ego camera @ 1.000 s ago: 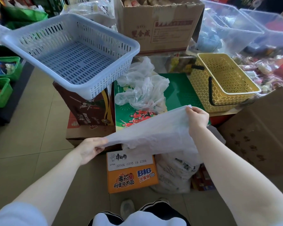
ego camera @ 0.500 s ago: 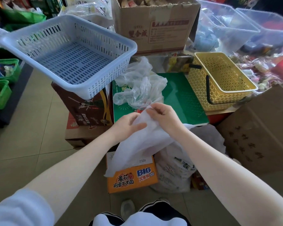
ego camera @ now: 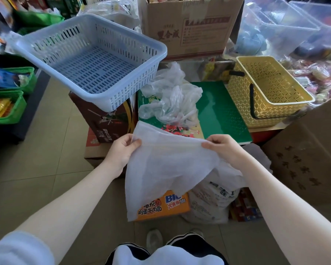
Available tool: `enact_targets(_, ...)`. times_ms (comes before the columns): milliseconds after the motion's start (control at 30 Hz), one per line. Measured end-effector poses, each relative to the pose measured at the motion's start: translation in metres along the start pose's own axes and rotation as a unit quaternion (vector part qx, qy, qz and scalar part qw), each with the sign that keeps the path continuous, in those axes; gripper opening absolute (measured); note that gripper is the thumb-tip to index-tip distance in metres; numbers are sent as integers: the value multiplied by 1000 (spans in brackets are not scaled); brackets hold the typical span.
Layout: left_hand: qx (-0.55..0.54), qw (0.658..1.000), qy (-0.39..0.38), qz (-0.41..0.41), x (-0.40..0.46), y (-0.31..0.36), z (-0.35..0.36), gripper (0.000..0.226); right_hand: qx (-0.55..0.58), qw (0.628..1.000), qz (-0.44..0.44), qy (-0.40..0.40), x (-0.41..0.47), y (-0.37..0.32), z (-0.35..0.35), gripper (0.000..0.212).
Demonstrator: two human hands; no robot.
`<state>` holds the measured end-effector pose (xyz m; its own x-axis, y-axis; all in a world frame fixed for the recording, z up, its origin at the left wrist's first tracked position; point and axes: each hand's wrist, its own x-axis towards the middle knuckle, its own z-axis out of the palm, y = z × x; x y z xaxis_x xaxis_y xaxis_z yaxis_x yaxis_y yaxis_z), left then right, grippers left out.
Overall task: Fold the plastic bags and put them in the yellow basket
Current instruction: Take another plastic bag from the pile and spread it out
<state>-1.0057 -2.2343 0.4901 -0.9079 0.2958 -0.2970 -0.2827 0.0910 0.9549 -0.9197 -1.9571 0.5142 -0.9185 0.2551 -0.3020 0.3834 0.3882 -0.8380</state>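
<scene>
A white translucent plastic bag [ego camera: 166, 169] hangs in front of me, doubled over, its top edge stretched between both hands. My left hand [ego camera: 120, 152] pinches its upper left corner. My right hand [ego camera: 224, 148] pinches the upper right end of the fold. Behind it a heap of crumpled clear plastic bags [ego camera: 170, 100] lies on a green box [ego camera: 222, 113]. The yellow basket [ego camera: 294, 96] with a black handle stands to the right of that box, with nothing visible inside.
A pale blue slotted basket [ego camera: 92, 60] rests tilted on a brown carton at left. A cardboard box [ego camera: 189, 25] stands behind, another brown box [ego camera: 310, 159] at right. An orange noodle carton [ego camera: 164, 207] and a printed white sack [ego camera: 212, 199] sit below the bag.
The bag was first held wide, then my hands came together and doubled it. They have now drawn apart again along the folded top edge.
</scene>
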Motion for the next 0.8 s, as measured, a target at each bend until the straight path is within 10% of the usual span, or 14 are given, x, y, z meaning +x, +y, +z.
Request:
enact_targets(200, 187, 972, 128, -60, 6, -21, -14, 13, 157, 984, -4, 80, -1, -18, 15, 7)
enact_targets(333, 363, 916, 53, 161, 6, 11, 9, 47, 66, 996, -47, 47, -3, -43, 27, 11)
enact_targets(500, 309, 909, -154, 232, -5, 41, 63, 26, 71, 994, -74, 23, -8, -56, 29, 13)
enact_targets(800, 26, 993, -25, 114, -9, 25, 26, 22, -69, 994, -41, -75, -7, 16, 6, 24)
